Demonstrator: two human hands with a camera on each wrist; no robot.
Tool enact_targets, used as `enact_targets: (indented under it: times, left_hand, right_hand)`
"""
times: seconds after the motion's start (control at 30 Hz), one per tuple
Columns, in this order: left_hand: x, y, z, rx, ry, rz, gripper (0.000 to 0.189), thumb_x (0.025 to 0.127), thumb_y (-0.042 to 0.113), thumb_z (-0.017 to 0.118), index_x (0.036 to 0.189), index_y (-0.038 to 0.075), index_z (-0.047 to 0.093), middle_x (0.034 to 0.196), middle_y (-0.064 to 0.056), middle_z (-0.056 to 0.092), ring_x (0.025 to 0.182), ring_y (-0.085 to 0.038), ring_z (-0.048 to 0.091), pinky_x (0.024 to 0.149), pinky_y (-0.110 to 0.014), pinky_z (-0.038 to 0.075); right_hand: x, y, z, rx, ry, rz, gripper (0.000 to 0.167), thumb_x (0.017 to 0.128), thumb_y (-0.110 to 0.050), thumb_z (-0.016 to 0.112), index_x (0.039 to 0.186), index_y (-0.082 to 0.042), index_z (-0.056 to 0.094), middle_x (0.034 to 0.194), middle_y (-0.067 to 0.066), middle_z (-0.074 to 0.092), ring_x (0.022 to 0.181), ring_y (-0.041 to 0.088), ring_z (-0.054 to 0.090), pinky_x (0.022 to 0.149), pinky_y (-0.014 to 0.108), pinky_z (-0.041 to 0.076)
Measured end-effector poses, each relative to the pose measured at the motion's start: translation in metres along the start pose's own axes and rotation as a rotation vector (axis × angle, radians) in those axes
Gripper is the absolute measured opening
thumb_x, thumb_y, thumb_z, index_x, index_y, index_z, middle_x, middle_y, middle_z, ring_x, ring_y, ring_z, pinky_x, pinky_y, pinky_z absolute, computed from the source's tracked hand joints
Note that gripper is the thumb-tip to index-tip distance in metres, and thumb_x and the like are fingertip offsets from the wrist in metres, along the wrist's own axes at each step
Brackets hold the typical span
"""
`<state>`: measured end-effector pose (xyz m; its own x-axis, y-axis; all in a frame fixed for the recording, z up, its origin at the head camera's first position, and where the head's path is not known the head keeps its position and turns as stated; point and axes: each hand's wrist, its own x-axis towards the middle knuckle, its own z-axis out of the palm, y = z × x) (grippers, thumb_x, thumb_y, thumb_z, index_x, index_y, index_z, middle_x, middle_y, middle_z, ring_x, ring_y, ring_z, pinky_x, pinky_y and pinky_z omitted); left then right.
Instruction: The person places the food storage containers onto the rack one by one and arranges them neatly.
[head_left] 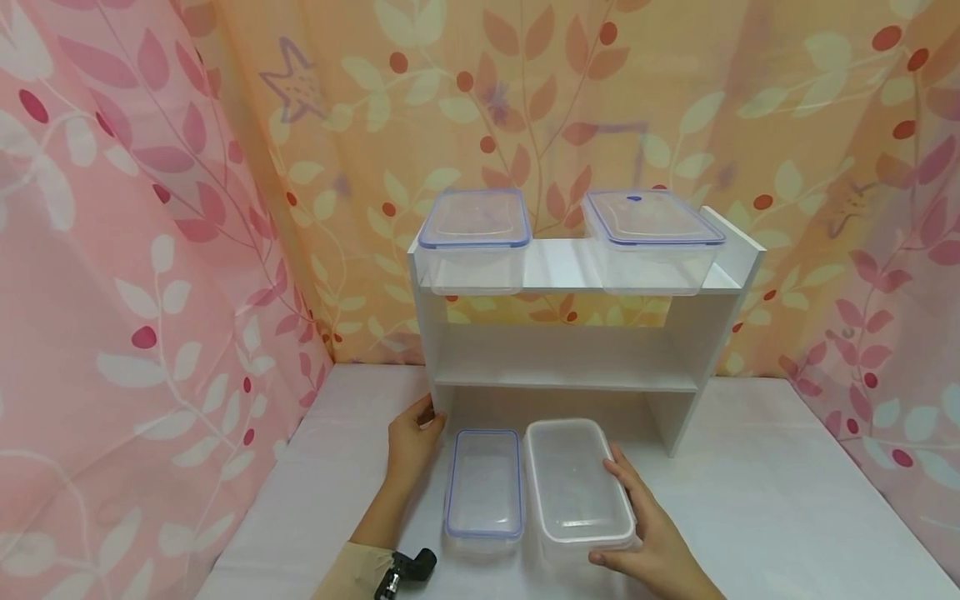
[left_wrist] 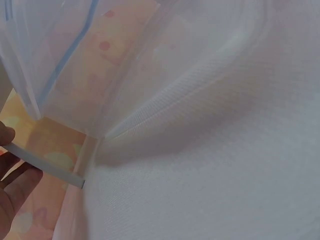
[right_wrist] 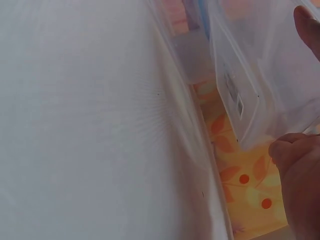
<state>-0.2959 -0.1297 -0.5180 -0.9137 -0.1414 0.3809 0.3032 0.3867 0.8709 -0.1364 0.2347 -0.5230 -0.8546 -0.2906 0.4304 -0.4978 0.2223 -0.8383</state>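
My left hand (head_left: 414,435) grips the lower front edge of the white shelf's left side panel (head_left: 429,333). In the left wrist view, the thumb lies on one face of that panel (left_wrist: 45,167) and the fingers on the other. With my right hand (head_left: 648,525) I hold a clear plastic container (head_left: 577,483) with a whitish rim by its right side, thumb at the near corner. The right wrist view shows this container (right_wrist: 240,95) between thumb and fingers, a small dark label on its base. Just left of it stands a clear container with a blue-edged lid (head_left: 484,483).
Two clear food containers with blue-edged lids, one on the left (head_left: 474,225) and one on the right (head_left: 652,225), stand on the shelf's top board. Below it is a middle board (head_left: 562,358). White cloth covers the table (head_left: 787,500); patterned curtains (head_left: 360,167) surround it.
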Motion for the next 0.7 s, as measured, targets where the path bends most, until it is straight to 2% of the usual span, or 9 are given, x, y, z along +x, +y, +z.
enact_targets:
  times: [0.2, 0.43, 0.7]
  left_hand:
    - [0.001, 0.0, -0.002, 0.01, 0.001, -0.014, 0.039, 0.091, 0.009, 0.076, 0.129, 0.005, 0.071, 0.111, -0.013, 0.077, 0.102, -0.026, 0.074, 0.082, -0.035, 0.061]
    - [0.001, 0.0, -0.002, 0.013, 0.011, 0.005, 0.039, 0.091, 0.008, 0.075, 0.13, 0.004, 0.07, 0.111, -0.014, 0.077, 0.101, -0.028, 0.075, 0.081, -0.037, 0.061]
    - [0.0, 0.0, 0.0, -0.011, -0.002, -0.003, 0.04, 0.091, 0.007, 0.075, 0.13, 0.003, 0.07, 0.113, -0.018, 0.076, 0.102, -0.029, 0.074, 0.082, -0.034, 0.061]
  right_hand:
    - [0.002, -0.007, -0.001, -0.015, 0.01, -0.012, 0.113, 0.068, -0.003, 0.094, 0.16, -0.004, 0.028, 0.172, 0.017, 0.007, 0.151, -0.007, 0.018, 0.102, 0.016, 0.044]
    - [0.005, -0.016, -0.004, -0.033, 0.027, -0.054, 0.112, 0.066, -0.001, 0.094, 0.158, -0.001, 0.03, 0.17, 0.021, 0.011, 0.153, -0.002, 0.02, 0.103, 0.014, 0.043]
    - [0.002, -0.023, -0.006, 0.002, 0.025, -0.021, 0.112, 0.066, 0.001, 0.094, 0.158, -0.002, 0.029, 0.172, 0.014, 0.01, 0.151, -0.003, 0.025, 0.1, 0.017, 0.048]
